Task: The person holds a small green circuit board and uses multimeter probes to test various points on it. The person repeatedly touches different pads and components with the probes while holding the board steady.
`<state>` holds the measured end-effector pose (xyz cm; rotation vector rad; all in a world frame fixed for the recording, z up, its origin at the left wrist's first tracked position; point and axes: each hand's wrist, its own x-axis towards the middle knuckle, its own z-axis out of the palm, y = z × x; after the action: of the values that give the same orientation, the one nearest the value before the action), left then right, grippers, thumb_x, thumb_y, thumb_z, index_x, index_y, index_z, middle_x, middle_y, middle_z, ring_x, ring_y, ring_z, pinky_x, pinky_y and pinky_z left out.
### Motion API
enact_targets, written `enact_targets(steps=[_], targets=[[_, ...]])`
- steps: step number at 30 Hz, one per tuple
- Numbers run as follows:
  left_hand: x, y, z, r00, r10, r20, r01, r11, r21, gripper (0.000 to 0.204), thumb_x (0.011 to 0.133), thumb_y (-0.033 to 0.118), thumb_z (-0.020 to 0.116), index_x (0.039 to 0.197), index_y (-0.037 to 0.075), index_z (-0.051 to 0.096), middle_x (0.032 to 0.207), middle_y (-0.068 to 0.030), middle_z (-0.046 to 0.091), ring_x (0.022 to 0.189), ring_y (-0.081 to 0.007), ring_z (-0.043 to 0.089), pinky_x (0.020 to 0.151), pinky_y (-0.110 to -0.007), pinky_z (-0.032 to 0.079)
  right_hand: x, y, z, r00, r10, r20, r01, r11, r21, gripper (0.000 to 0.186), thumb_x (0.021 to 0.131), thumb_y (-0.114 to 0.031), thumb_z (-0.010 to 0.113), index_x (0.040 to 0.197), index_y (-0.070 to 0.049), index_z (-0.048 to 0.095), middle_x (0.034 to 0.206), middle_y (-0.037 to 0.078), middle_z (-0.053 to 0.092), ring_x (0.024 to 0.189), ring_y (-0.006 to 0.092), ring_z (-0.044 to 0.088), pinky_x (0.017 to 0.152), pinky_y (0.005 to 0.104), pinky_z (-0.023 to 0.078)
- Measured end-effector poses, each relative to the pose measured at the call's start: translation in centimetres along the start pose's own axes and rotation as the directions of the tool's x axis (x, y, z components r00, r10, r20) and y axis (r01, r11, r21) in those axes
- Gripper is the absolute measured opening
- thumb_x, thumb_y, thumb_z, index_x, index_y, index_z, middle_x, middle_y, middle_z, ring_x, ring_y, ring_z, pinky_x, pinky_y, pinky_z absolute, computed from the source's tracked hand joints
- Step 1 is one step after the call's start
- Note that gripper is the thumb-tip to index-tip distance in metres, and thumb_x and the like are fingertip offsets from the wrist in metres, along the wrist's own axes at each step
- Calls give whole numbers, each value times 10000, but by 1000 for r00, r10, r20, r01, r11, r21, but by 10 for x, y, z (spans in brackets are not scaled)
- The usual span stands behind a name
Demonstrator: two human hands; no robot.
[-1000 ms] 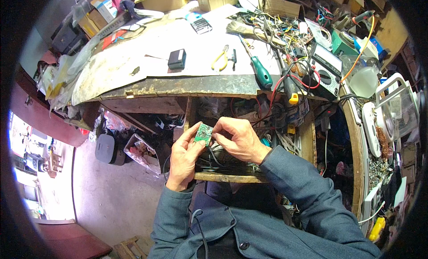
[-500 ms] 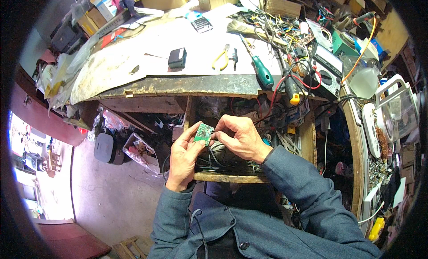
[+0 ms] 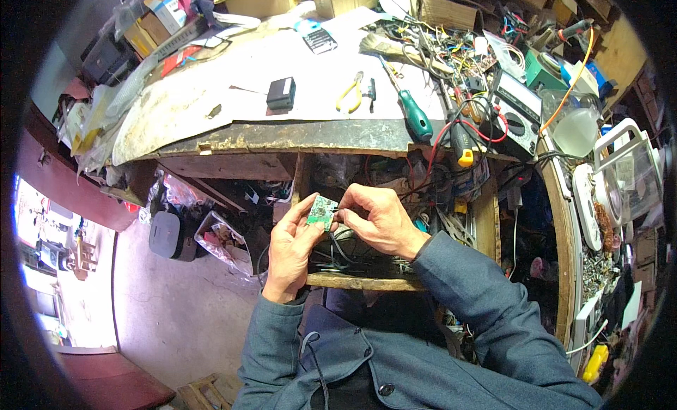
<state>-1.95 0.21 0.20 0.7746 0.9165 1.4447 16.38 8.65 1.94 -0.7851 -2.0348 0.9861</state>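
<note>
A small green circuit board (image 3: pixel 322 209) is held up over the open drawer, tilted so that its parts face me. My left hand (image 3: pixel 289 251) grips it by the left and lower edges between thumb and fingers. At the board's right edge, my right hand (image 3: pixel 381 221) is closed in a pinch, its fingertips close against the board. Whatever lies between those fingertips is too small and dark to make out. Beneath both hands, the drawer (image 3: pixel 367 282) shows its wooden front edge and holds cables and loose parts.
On the bench (image 3: pixel 233 136) lie a black box-shaped part (image 3: pixel 281 93), yellow-handled pliers (image 3: pixel 349 94), a green screwdriver (image 3: pixel 416 117) and a multimeter (image 3: pixel 518 117) with red and black leads. Tangled wires (image 3: pixel 451 54) heap up behind. A waste box (image 3: pixel 224 242) stands on the floor at left.
The board has tilted very slightly between my fingers. Both hands stay in nearly the same place, and the things on the bench have not moved.
</note>
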Motion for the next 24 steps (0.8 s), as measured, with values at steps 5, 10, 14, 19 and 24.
enact_targets(steps=[5, 10, 14, 19, 24], targets=[[0, 1, 2, 1000, 4, -12, -4, 1000, -6, 511, 970, -24, 630, 1451, -72, 462, 1258, -160, 660, 1093, -219, 689, 985, -341, 574, 0, 1, -2, 999, 4, 35, -3, 1000, -4, 109, 870, -98, 676, 894, -9, 618, 741, 183, 655, 675, 336, 672, 623, 401, 520], [-1, 3, 3, 1000, -23, -17, 23, 1000, -2, 515, 970, 6, 641, 1446, -78, 463, 1248, -176, 663, 1093, -234, 696, 985, -346, 576, 1, -3, -4, 999, 16, -45, -16, 1000, 5, 105, 867, -95, 678, 883, -8, 621, 768, 181, 658, 685, 320, 669, 622, 393, 515], [0, 2, 4, 999, -28, -33, 28, 1000, 13, 525, 944, 4, 635, 1438, -68, 474, 1230, -157, 675, 1067, -232, 707, 952, -355, 589, 1, 1, -2, 998, -11, -56, 11, 1000, -2, 98, 866, -93, 678, 889, -13, 624, 787, 182, 657, 703, 326, 669, 625, 395, 516], [0, 1, 3, 999, -22, -28, 22, 1000, 17, 513, 947, 3, 632, 1431, -75, 481, 1229, -154, 675, 1060, -226, 708, 949, -346, 589, 1, 2, -2, 998, -41, -49, 39, 998, -45, 94, 862, -90, 673, 897, -19, 623, 785, 179, 651, 711, 350, 666, 630, 409, 521], [-1, 1, 1, 999, -30, -24, 31, 999, 31, 517, 968, 22, 638, 1445, -75, 465, 1242, -175, 666, 1086, -235, 699, 972, -354, 583, 1, 1, -2, 998, -57, -28, 56, 997, -54, 96, 851, -82, 677, 892, -15, 622, 786, 165, 646, 714, 332, 660, 637, 399, 517]])
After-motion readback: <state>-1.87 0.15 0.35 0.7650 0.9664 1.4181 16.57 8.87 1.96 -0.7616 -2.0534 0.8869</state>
